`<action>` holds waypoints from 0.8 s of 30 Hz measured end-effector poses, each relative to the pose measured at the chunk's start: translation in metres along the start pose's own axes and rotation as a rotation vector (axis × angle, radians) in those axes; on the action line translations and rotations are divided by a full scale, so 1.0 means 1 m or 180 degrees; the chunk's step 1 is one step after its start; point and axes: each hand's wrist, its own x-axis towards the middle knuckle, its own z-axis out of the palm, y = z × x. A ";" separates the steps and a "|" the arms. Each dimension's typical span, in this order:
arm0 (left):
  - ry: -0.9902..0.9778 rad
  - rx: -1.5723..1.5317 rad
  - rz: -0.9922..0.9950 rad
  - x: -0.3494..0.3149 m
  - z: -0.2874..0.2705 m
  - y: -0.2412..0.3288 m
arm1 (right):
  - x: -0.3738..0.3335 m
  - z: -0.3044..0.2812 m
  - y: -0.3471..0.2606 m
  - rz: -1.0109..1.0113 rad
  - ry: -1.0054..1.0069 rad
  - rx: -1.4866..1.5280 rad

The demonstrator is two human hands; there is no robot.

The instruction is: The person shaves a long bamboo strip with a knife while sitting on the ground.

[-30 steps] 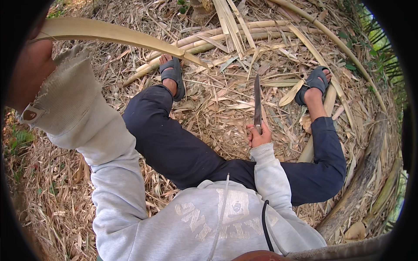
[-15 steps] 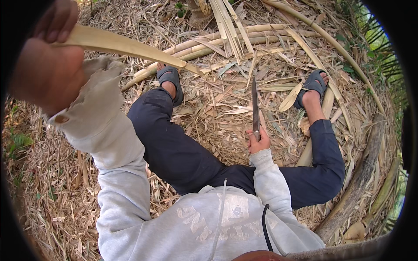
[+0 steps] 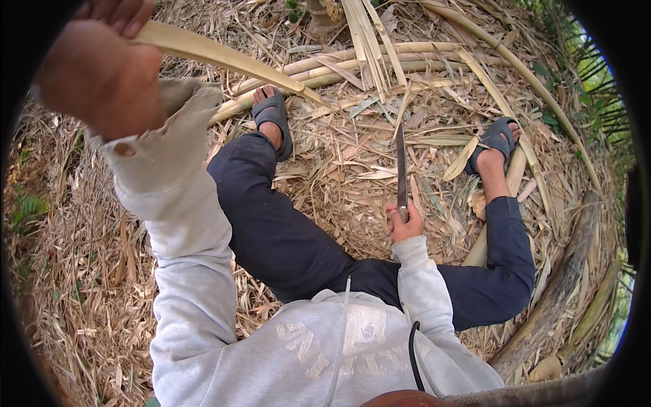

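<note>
Raised at the upper left, my left hand [image 3: 108, 80] is closed around one end of a long, pale, split bamboo strip [image 3: 224, 57]. The strip slants down to the right and its far end is over the litter just past my left sandal [image 3: 274, 122]. In front of my lap, my right hand [image 3: 407, 222] grips the handle of a knife [image 3: 401, 163] with a long, narrow, dark blade. That blade points away from me, its tip beside a thin sliver on the ground. Knife and strip are apart.
Dry leaves and shavings [image 3: 325, 176] cover the ground between my spread legs. Beyond my feet lie bamboo poles [image 3: 325, 74] and a bundle of pale split strips [image 3: 369, 44]. A weathered log [image 3: 556, 285] lies at the right, outside my right leg.
The whole view has shifted slightly. My left hand is a little higher and further right, still holding the strip. The knife stays in my right hand in nearly the same pose.
</note>
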 end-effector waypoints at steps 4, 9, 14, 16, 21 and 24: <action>-0.0074 0.0282 0.0547 -0.003 0.005 0.001 | 0.002 0.003 -0.004 -0.0678 0.0099 -0.0857; -0.0315 0.0449 0.0461 -0.008 0.012 0.002 | -0.025 0.037 -0.085 -0.1542 -0.0398 -0.0862; -0.0394 0.0510 0.0644 -0.006 0.010 -0.014 | -0.037 0.086 -0.162 -0.2396 -0.0547 -0.0289; 0.0089 0.0798 0.0944 -0.008 0.012 -0.003 | -0.031 0.109 -0.163 -0.2798 -0.0346 -0.0541; 0.0340 0.0850 0.0873 -0.006 0.020 -0.008 | 0.038 0.138 -0.111 -0.1670 -0.0360 -0.1028; 0.0553 0.1033 0.0988 0.003 0.019 -0.010 | 0.020 0.135 -0.139 -0.1970 -0.0413 -0.1151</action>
